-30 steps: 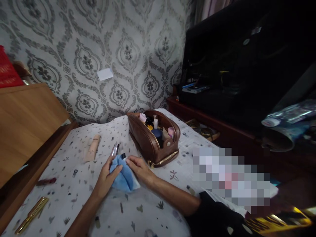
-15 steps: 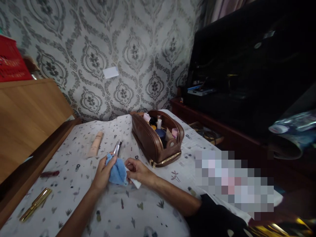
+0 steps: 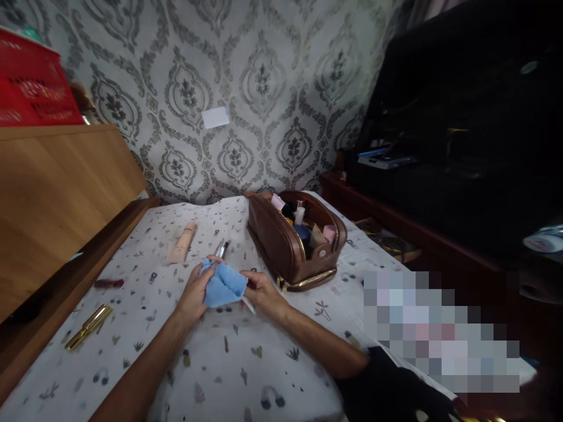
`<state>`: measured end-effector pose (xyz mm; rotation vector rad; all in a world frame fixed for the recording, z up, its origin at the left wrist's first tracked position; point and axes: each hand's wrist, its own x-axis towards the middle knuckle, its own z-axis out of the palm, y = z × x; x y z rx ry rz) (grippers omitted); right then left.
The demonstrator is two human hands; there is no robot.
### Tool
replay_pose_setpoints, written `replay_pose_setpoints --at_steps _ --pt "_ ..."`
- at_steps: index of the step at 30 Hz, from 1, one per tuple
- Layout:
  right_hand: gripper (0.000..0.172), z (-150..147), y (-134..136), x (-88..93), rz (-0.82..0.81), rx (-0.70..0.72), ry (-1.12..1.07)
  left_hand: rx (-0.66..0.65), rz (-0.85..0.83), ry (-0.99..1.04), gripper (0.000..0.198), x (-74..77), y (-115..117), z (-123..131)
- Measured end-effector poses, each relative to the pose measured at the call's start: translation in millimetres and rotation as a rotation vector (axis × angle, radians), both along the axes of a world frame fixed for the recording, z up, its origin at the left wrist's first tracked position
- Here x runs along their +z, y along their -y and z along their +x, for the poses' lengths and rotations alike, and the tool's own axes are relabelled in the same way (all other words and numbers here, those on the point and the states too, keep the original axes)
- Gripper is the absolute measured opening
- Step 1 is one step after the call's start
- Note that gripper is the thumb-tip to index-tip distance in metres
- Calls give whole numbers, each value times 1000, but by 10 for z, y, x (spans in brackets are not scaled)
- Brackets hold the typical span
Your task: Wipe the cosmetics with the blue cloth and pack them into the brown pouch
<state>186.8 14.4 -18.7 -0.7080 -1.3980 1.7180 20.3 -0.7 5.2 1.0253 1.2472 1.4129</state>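
A small light-blue cloth (image 3: 224,284) is stretched between my two hands. My left hand (image 3: 196,292) is closed on its left side, thumb on top. The fingers of my right hand (image 3: 265,296) pinch its right edge, and a white strip (image 3: 248,305), perhaps a label, sticks out below them. Just beyond my left fingers are shiny silver cosmetic tubes (image 3: 222,249); I cannot tell whether they touch the hand. Farther off, a peach squeeze tube (image 3: 183,242) lies on the patterned white sheet (image 3: 211,369). An unzipped brown toiletry bag (image 3: 275,240) stands beyond my right hand.
Cosmetics, including a white-bodied bottle (image 3: 299,215), fill the bag. At the left lie a gold tube (image 3: 89,327) and a dark red tube (image 3: 109,283). A wooden board (image 3: 65,170) borders the left side. A pixelated patch covers the right of the sheet.
The view has swung left, so everything sits farther right. The blue cloth is now spread wider and flatter between my hands, and my right hand has shifted along its edge.
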Motion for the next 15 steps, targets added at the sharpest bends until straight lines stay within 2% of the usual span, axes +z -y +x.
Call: replay_pose_setpoints --at_steps 5,8,11,15 --pt "40 -21 14 -24 -95 -49 -92 -142 40 -142 45 59 66 -20" --pt "46 -27 17 -42 -103 -10 -92 -178 44 -207 45 58 61 -51" --pt "47 -17 18 -50 -104 37 -55 -115 61 -189 43 20 14 -89" --pt "46 8 8 -37 -92 42 46 51 64 -74 48 -40 -75 -123"
